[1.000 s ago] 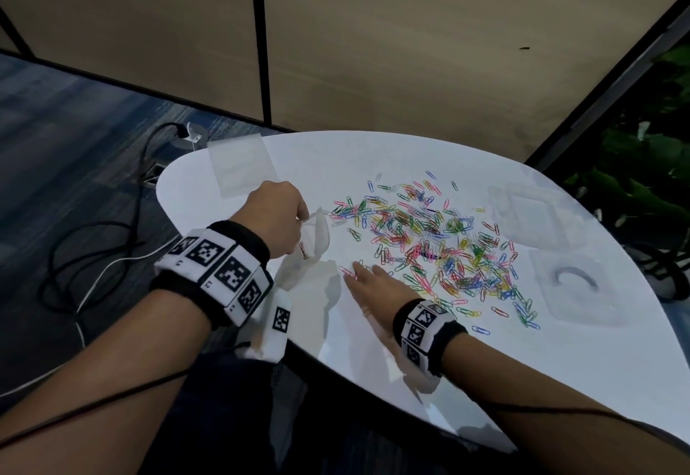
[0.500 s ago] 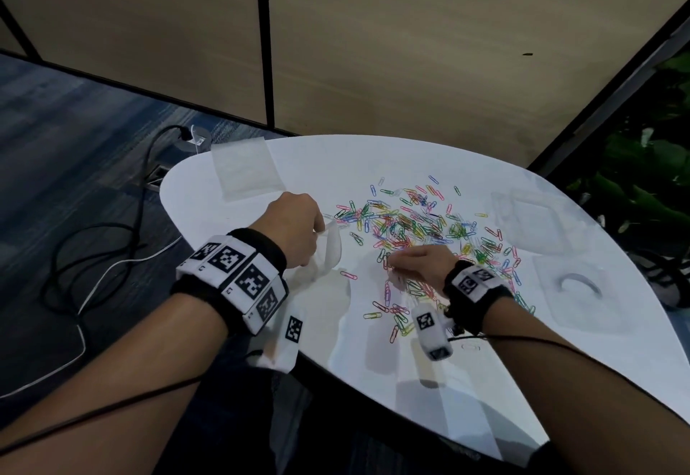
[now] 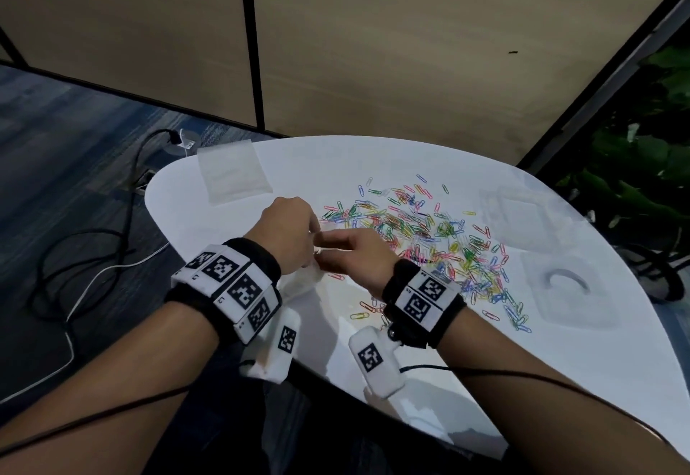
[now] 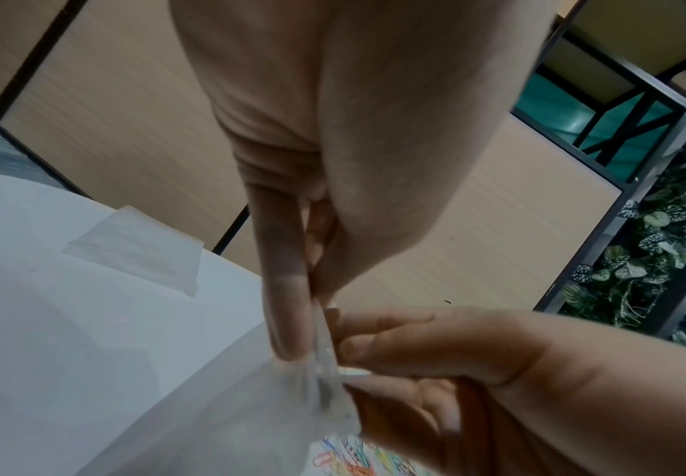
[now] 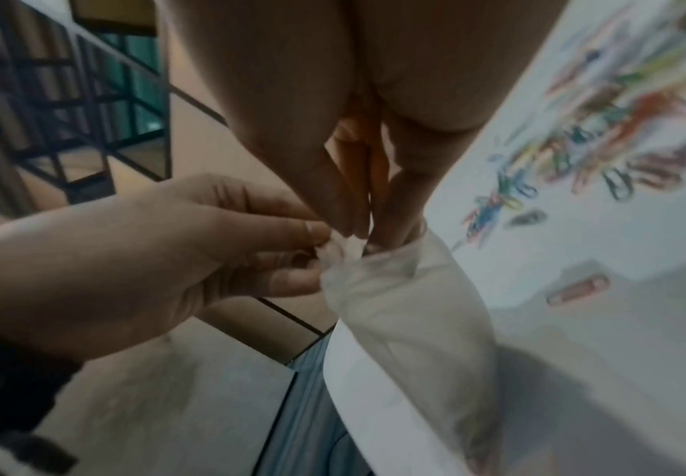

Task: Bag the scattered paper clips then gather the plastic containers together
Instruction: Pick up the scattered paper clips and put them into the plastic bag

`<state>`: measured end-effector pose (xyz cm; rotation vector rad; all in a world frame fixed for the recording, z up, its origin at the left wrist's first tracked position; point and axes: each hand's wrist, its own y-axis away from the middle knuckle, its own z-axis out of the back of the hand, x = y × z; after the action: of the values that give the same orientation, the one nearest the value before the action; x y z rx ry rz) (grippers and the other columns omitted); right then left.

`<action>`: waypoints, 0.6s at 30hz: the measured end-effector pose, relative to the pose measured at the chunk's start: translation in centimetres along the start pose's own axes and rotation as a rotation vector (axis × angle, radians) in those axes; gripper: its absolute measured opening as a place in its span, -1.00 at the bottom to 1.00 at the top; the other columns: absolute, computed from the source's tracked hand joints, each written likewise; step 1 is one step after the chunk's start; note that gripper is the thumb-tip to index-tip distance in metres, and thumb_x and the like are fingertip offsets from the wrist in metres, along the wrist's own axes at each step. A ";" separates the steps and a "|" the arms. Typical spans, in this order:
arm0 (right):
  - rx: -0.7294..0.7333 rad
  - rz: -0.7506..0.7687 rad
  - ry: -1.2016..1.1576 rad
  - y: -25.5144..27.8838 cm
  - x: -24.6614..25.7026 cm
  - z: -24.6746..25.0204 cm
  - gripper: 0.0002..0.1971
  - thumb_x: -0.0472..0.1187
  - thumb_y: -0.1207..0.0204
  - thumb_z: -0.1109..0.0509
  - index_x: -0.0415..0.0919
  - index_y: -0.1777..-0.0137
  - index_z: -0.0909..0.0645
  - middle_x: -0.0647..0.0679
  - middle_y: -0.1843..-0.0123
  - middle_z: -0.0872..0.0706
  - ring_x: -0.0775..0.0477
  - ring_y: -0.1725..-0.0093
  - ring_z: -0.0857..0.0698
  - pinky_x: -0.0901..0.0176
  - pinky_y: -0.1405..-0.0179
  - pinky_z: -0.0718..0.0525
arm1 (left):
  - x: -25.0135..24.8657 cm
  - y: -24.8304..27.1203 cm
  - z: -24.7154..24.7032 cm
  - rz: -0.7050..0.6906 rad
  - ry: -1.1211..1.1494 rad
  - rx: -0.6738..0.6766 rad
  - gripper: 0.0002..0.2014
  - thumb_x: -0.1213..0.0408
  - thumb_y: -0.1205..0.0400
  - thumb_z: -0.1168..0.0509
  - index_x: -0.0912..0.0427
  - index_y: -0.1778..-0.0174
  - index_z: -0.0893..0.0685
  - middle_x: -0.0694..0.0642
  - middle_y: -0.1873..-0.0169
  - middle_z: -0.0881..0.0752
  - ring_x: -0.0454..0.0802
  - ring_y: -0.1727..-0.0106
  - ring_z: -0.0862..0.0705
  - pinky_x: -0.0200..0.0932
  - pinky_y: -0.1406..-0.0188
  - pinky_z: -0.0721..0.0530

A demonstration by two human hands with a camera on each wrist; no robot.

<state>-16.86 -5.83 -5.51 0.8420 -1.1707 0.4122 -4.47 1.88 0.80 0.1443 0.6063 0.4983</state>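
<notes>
A small clear plastic bag (image 3: pixel 303 280) hangs over the table's near edge. My left hand (image 3: pixel 287 235) pinches its rim (image 4: pixel 317 341) between thumb and forefinger. My right hand (image 3: pixel 351 255) meets it at the bag's mouth (image 5: pixel 373 254), with the thumb tip inside the rim and the fingers bunched outside, pinching the plastic. No clip shows between those fingers. Many coloured paper clips (image 3: pixel 429 243) lie scattered on the white table (image 3: pixel 560 381) just right of my hands. Two clear plastic containers (image 3: pixel 522 220) (image 3: pixel 567 291) sit at the table's right side.
A second flat clear bag (image 3: pixel 231 176) lies at the table's far left corner. Cables (image 3: pixel 93 269) trail over the carpet on the left. A beige partition wall (image 3: pixel 410 45) stands behind the table, with plants (image 3: pixel 642 176) at the right.
My right hand left the clip pile and swung left to the bag's mouth beside my left hand. Several clips now lie nearer the table's front edge. The left hand kept hold of the bag.
</notes>
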 end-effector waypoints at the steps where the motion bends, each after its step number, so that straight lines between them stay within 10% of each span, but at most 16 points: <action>1: -0.017 0.021 0.036 0.0 0.3 0.3 -0.71 -0.43 -0.45 -0.42 -0.23 -0.15 -0.77 -0.17 -0.10 -0.83 -0.12 -0.04 -0.83 -0.06 -0.21 -0.75 | 0.2 0.0 0.0 0.003 0.014 -0.014 -0.74 0.52 -0.44 -0.39 0.15 0.05 -0.84 0.15 0.26 -0.73 0.21 0.02 -0.79 -0.07 0.00 -0.77; 6: -0.159 0.104 -0.108 0.2 1.3 2.1 -0.70 -0.61 -0.54 -0.19 -0.49 -0.08 -0.74 -0.25 0.06 -0.79 -0.17 0.11 -0.80 0.16 0.12 -0.81 | 0.6 -0.2 0.3 0.026 0.030 -0.048 -0.83 0.58 -0.48 -0.30 0.28 0.30 -0.75 0.28 0.28 -0.78 0.23 0.08 -0.78 -0.05 0.07 -0.78; 9: -0.059 0.108 0.535 0.1 -1.1 2.3 -0.65 -0.32 -0.66 -0.23 -0.24 -0.41 -0.61 -0.12 -0.36 -0.69 -0.15 -0.33 -0.67 0.11 -0.30 -0.63 | 0.7 -0.1 0.7 0.047 0.002 -0.021 -0.83 0.62 -0.42 -0.31 0.32 0.30 -0.75 0.29 0.37 -0.71 0.24 0.09 -0.74 -0.14 0.32 -0.64; 11: 0.147 0.126 0.981 0.5 -4.2 1.4 -0.43 -0.09 -0.69 -0.20 -0.16 -0.67 -0.22 -0.09 -0.70 -0.26 -0.09 -0.61 -0.37 0.03 -0.58 -0.34 | 0.7 -0.2 0.8 0.040 -0.029 -0.006 -0.78 0.60 -0.42 -0.33 0.24 0.25 -0.81 0.25 0.38 -0.69 0.27 0.09 -0.74 -0.17 0.33 -0.59; 18: 0.336 0.322 1.592 4.9 -12.0 3.3 -0.36 -0.02 -0.72 0.04 -0.25 -0.72 0.09 -0.18 -0.76 0.13 -0.24 -0.73 0.00 -0.27 -0.66 -0.09 | -0.1 0.2 0.6 0.023 -0.067 -0.004 -0.84 0.52 -0.53 -0.31 0.35 0.04 -0.76 0.29 -0.03 -0.78 0.25 -0.08 -0.76 -0.10 0.13 -0.68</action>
<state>-26.64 -3.63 -14.30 0.3425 0.2846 1.2537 -4.30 2.00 1.41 0.1633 0.5387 0.5152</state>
